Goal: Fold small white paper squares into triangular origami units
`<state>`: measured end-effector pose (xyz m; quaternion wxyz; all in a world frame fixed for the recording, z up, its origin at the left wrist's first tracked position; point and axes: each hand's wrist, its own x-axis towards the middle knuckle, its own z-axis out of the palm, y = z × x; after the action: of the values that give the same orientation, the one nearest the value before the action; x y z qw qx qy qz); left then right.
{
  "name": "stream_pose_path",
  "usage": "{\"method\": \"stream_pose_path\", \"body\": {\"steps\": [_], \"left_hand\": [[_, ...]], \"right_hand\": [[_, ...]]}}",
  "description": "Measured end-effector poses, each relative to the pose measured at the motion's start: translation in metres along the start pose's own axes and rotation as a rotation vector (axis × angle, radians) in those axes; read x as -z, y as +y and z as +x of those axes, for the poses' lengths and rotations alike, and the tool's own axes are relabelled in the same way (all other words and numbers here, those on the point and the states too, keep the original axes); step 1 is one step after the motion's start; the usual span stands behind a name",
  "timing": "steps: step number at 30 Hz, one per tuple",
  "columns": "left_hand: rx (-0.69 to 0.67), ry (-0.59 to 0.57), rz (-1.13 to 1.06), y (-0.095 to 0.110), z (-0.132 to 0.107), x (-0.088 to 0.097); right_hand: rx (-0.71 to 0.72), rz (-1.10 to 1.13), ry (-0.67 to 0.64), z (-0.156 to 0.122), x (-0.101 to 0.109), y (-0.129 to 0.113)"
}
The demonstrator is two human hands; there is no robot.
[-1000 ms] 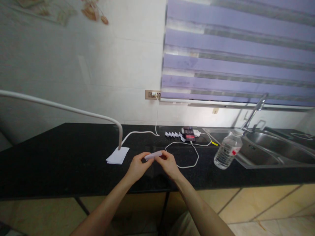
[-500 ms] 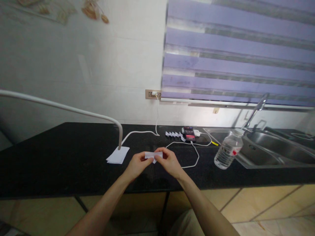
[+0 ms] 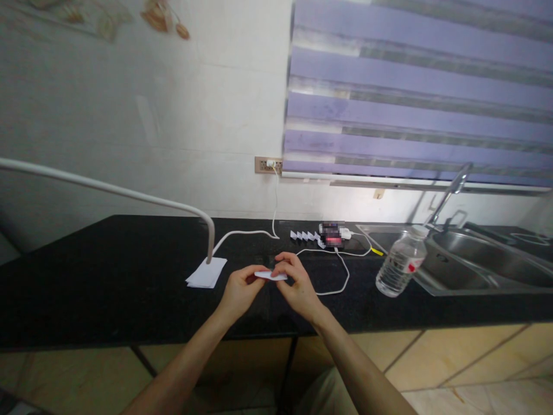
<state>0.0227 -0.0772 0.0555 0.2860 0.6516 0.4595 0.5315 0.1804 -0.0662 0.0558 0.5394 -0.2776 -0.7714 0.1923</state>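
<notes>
Both of my hands pinch a small folded white paper (image 3: 270,275) just above the black countertop (image 3: 108,276). My left hand (image 3: 239,291) grips its left end with closed fingers. My right hand (image 3: 296,285) grips the right end, thumb and fingers pressed onto the paper. The paper lies nearly flat between them.
A stack of white paper sheets (image 3: 206,273) lies left of my hands under a white lamp arm (image 3: 129,196). A white cable (image 3: 332,276) loops to the right, running to a wall socket (image 3: 268,166). Small folded paper pieces (image 3: 305,235), a plastic water bottle (image 3: 400,260) and a steel sink (image 3: 470,262) stand farther right.
The paper has been turned from a raised strip to lying flat between my fingers. My right hand's fingers shifted over its top.
</notes>
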Motion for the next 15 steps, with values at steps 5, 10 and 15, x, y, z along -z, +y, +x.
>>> {"method": "stream_pose_path", "body": {"steps": [5, 10, 15], "left_hand": [[-0.119, 0.037, 0.112, 0.0014, -0.0024, -0.0013], [-0.113, 0.045, 0.138, 0.0007, -0.0021, -0.0019], [-0.09, 0.022, 0.105, 0.0016, -0.0017, -0.0024]], "right_hand": [[0.031, -0.012, 0.016, -0.0008, -0.0009, -0.0032], [0.049, -0.033, 0.029, 0.0004, -0.0006, -0.0062], [0.044, -0.035, 0.016, -0.0008, -0.0004, -0.0052]]}}
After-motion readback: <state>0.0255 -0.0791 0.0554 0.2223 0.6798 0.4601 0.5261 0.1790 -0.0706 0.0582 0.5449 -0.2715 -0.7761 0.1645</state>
